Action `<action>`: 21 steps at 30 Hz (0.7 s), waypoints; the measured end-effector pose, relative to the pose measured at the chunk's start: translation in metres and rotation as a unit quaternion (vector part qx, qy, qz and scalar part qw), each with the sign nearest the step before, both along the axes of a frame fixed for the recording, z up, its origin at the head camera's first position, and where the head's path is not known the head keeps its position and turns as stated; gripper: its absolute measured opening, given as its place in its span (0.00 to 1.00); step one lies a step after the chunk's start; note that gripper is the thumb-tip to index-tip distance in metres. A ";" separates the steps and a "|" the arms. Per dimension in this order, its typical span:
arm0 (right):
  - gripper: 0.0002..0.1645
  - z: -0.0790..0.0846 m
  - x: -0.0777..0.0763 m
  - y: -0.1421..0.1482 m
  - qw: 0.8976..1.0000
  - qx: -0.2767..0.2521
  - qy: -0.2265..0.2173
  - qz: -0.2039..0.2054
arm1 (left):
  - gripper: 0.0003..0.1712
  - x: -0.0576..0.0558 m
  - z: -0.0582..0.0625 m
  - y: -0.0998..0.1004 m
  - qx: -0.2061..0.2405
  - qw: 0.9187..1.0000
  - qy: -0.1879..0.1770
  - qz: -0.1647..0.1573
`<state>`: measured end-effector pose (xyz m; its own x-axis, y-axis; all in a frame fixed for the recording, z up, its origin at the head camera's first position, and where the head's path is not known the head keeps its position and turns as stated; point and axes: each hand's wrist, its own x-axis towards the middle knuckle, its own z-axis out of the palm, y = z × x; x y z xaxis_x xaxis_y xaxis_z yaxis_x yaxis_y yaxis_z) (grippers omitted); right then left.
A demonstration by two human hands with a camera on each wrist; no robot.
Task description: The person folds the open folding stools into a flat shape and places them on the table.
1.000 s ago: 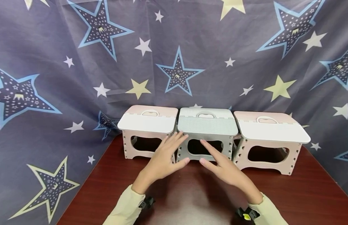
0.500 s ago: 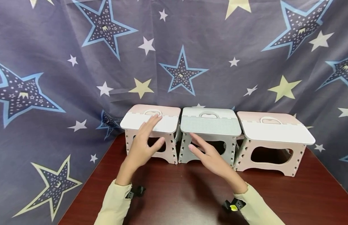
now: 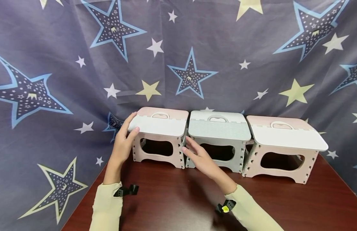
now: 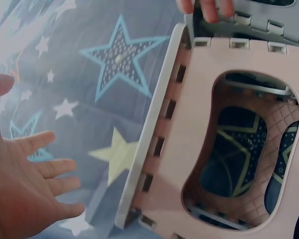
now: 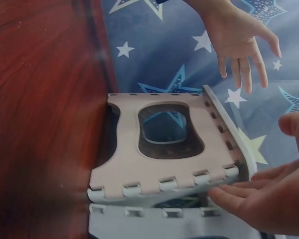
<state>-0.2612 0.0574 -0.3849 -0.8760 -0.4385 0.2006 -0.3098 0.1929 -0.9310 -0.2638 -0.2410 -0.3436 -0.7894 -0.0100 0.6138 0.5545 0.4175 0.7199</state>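
Note:
At the left of the row stands a pink folding step stool [image 3: 159, 126] with a white front half on its top and a carry handle. My left hand [image 3: 122, 144] is raised at its left end, fingers extended and thumb apart; the left wrist view shows a gap between this hand [image 4: 32, 184] and the stool. Near the stool's right end is my right hand [image 3: 200, 158], fingers extended, in front of the gap beside the grey-green step stool [image 3: 220, 131]. In the right wrist view, the fingertips [image 5: 226, 196] are close to the pink stool's edge; contact is unclear.
Another pink and white step stool [image 3: 286, 138] stands at the right. All the stools are on a dark red wooden table [image 3: 164, 205], against a grey-blue curtain [image 3: 224, 48] printed with stars, which also hangs along the left side.
Both hands have moved left from in front of the grey-green stool and spread apart, to the two ends of the left pink stool. The head view has shifted slightly; the stools stay put.

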 end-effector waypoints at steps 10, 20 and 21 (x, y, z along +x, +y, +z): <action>0.37 -0.008 -0.013 -0.025 0.996 -0.058 -0.036 -0.052 | 0.33 -0.009 -0.009 -0.029 0.119 0.989 -0.087 0.002; 0.36 -0.011 -0.026 -0.037 0.994 -0.076 -0.046 -0.070 | 0.39 -0.022 -0.025 -0.045 0.217 0.951 -0.219 -0.039; 0.36 -0.011 -0.027 -0.037 0.993 -0.075 -0.049 -0.071 | 0.41 -0.024 -0.028 -0.047 0.219 0.948 -0.229 -0.043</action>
<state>-0.2881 0.0200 -0.3963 -0.9453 -0.2811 0.1655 -0.1961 0.0843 -0.9770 -0.2880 -0.2880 -0.3715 -0.9813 -0.1084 0.1589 0.1609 -0.0098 0.9869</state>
